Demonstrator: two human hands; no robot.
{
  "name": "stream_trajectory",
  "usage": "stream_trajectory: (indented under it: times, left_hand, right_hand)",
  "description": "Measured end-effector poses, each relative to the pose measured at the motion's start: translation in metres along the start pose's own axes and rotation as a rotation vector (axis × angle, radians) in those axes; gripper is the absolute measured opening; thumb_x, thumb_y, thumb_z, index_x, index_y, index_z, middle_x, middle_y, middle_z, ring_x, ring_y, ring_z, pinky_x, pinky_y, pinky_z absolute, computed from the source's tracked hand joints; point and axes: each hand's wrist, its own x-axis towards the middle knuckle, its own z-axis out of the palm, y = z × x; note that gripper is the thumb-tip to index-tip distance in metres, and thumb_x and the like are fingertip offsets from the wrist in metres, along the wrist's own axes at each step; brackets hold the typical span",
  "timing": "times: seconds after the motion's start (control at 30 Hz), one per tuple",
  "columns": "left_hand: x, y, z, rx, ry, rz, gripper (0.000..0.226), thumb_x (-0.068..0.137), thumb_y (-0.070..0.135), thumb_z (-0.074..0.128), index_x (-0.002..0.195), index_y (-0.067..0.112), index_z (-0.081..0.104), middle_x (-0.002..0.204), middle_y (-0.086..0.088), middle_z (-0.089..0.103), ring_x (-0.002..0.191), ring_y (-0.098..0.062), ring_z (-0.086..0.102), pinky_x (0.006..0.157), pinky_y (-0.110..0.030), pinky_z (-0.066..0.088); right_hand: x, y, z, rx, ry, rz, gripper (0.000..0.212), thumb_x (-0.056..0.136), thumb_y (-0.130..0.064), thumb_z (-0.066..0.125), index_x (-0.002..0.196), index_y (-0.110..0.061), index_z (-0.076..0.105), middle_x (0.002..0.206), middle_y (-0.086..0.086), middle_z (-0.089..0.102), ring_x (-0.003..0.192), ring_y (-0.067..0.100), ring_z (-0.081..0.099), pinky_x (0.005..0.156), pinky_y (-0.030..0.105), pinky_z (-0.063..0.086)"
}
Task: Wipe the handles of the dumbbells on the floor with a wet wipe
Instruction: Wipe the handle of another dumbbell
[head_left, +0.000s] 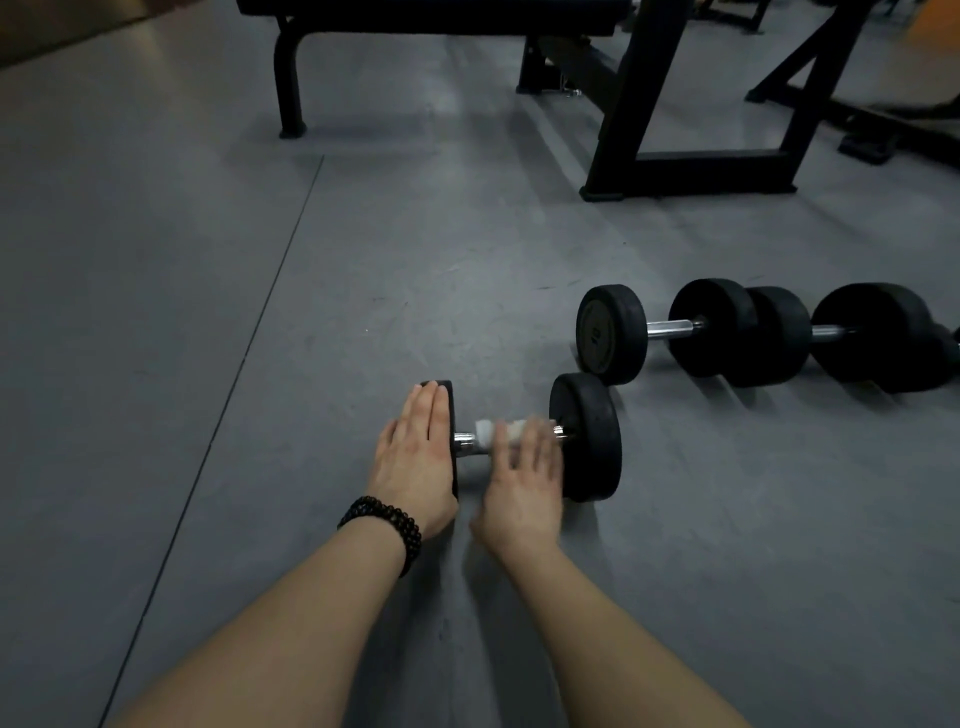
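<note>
A black dumbbell (589, 436) with a chrome handle lies on the grey floor in front of me. My left hand (415, 457) rests flat, fingers together, on its left weight plate, which it mostly hides. My right hand (522, 478) is blurred and presses a white wet wipe (491, 432) around the handle; bare chrome shows left of the wipe. Two more black dumbbells lie end to end farther right: one (670, 332) nearer the middle, the other (852, 335) by the right edge.
A black bench (291, 78) stands at the top left-centre. Black steel rack frames (691, 166) occupy the top right. A floor seam (270, 291) runs diagonally on the left. A beaded bracelet is on my left wrist.
</note>
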Motion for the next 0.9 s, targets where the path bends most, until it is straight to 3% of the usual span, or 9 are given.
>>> stream_trajectory:
  times: [0.1,0.23,0.37,0.47,0.53,0.6,0.7,0.83,0.9]
  left_hand:
    - [0.003,-0.001,-0.001,0.014,-0.019,0.000,0.111,0.080,0.020,0.068,0.154,0.013,-0.013,0.164,0.000,-0.014,0.150,-0.016,-0.015,0.123,-0.037,0.003]
    - [0.007,-0.005,-0.005,0.032,0.022,0.019,0.121,0.070,0.018,0.079,0.156,0.012,-0.007,0.163,0.000,-0.012,0.150,-0.018,-0.012,0.122,-0.037,-0.001]
    - [-0.014,-0.005,0.010,-0.002,0.299,0.046,0.095,0.049,0.009,0.092,0.135,0.007,0.050,0.140,-0.010,0.044,0.132,-0.025,0.036,0.107,-0.042,0.037]
    - [-0.012,-0.015,0.023,-0.022,0.472,0.063,0.064,0.057,0.006,0.091,0.115,0.005,0.063,0.123,-0.010,0.061,0.117,-0.027,0.052,0.096,-0.043,0.043]
    - [-0.002,-0.019,0.021,0.046,0.434,0.104,0.068,0.071,0.018,0.083,0.132,0.006,0.056,0.141,-0.009,0.053,0.133,-0.023,0.045,0.106,-0.041,0.033]
    - [0.009,-0.016,0.017,0.160,0.268,0.079,0.096,0.077,0.041,0.075,0.154,0.010,0.026,0.162,-0.005,0.022,0.149,-0.017,0.019,0.120,-0.041,0.017]
    - [0.034,-0.010,0.014,0.219,0.144,-0.024,0.122,0.077,0.058,0.071,0.155,0.015,-0.012,0.165,0.000,-0.013,0.151,-0.013,-0.008,0.123,-0.039,-0.001]
    - [0.058,-0.016,0.011,0.222,0.132,-0.029,0.119,0.080,0.036,0.072,0.153,0.015,-0.019,0.164,0.000,-0.017,0.151,-0.014,-0.010,0.122,-0.037,0.000]
    - [0.063,-0.019,0.015,0.191,0.145,-0.024,0.115,0.082,0.025,0.072,0.154,0.014,-0.016,0.164,-0.001,-0.014,0.151,-0.016,-0.008,0.121,-0.037,0.003]
  right_hand:
    - [0.003,0.002,-0.003,-0.083,-0.088,-0.266,0.096,0.088,-0.035,0.054,0.155,-0.022,-0.013,0.162,0.009,-0.021,0.146,0.025,-0.026,0.116,0.041,-0.019]
    - [0.004,0.025,-0.004,0.008,-0.005,0.013,0.092,0.087,-0.021,0.055,0.157,-0.017,-0.004,0.162,0.015,-0.015,0.150,0.029,-0.016,0.118,0.037,-0.011]
    - [0.015,-0.002,-0.010,0.025,-0.121,0.093,0.107,0.083,-0.038,0.060,0.153,-0.020,-0.021,0.154,0.022,-0.033,0.142,0.037,-0.032,0.120,0.046,-0.009]
    - [0.032,0.011,-0.017,0.016,-0.200,0.035,0.109,0.083,-0.035,0.061,0.152,-0.027,-0.023,0.153,0.017,-0.039,0.141,0.033,-0.036,0.119,0.045,-0.011]
    - [0.046,0.016,-0.024,0.013,-0.233,0.025,0.108,0.082,-0.034,0.061,0.152,-0.029,-0.021,0.154,0.014,-0.039,0.142,0.030,-0.036,0.118,0.042,-0.012]
    - [0.061,0.013,-0.026,0.036,-0.248,0.043,0.107,0.082,-0.037,0.061,0.154,-0.029,-0.017,0.156,0.014,-0.036,0.143,0.028,-0.034,0.119,0.041,-0.012]
    - [0.073,0.002,-0.017,0.017,-0.200,0.042,0.113,0.081,-0.052,0.066,0.155,-0.025,-0.015,0.157,0.015,-0.032,0.144,0.031,-0.031,0.121,0.044,-0.010]
    - [0.077,0.008,0.000,-0.053,-0.134,-0.250,0.098,0.090,-0.047,0.056,0.155,-0.029,-0.015,0.158,0.011,-0.030,0.146,0.029,-0.028,0.121,0.044,-0.009]
    - [0.082,0.024,0.008,-0.079,-0.058,-0.196,0.096,0.090,-0.037,0.056,0.153,-0.033,-0.016,0.157,0.008,-0.029,0.148,0.028,-0.023,0.119,0.042,-0.014]
